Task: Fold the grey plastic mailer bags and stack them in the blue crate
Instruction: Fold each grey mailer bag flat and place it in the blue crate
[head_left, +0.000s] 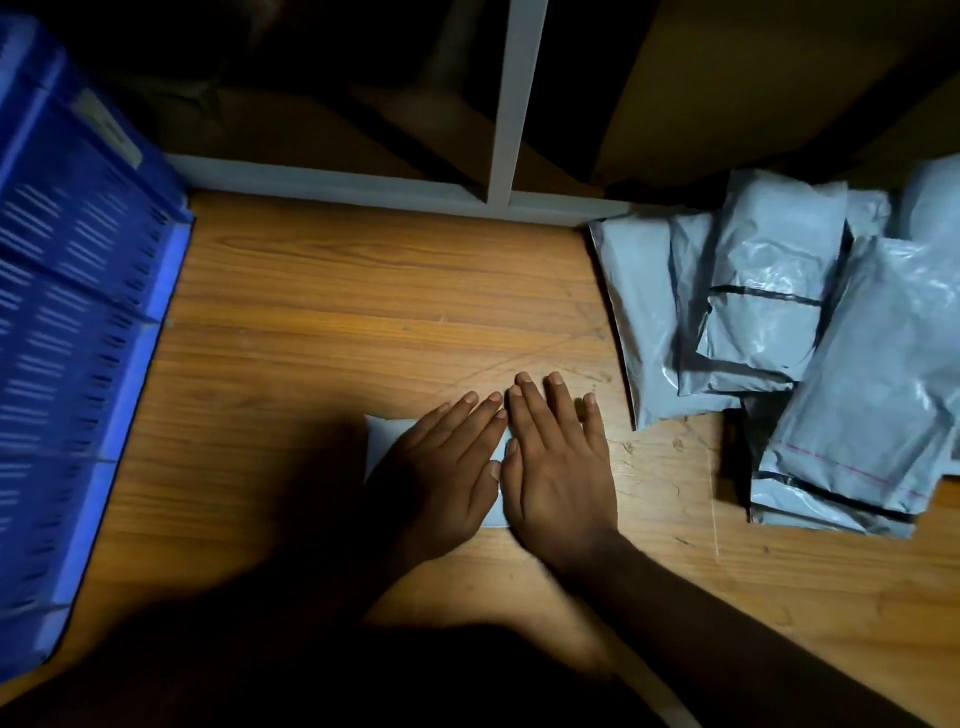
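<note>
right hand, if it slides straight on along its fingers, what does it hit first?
Bare wooden table first. The right hand, flat on the folded mailer, points up-frame, slightly left of the mailer pile; next likely the white frame rail.

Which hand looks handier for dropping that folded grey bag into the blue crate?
Probably the left hand: it presses the folded grey plastic mailer bag on the side nearer the blue plastic crate.

Left hand (439, 467) and right hand (553, 457) side by side, palms down, fingers straight, forearms in shadow.
</note>
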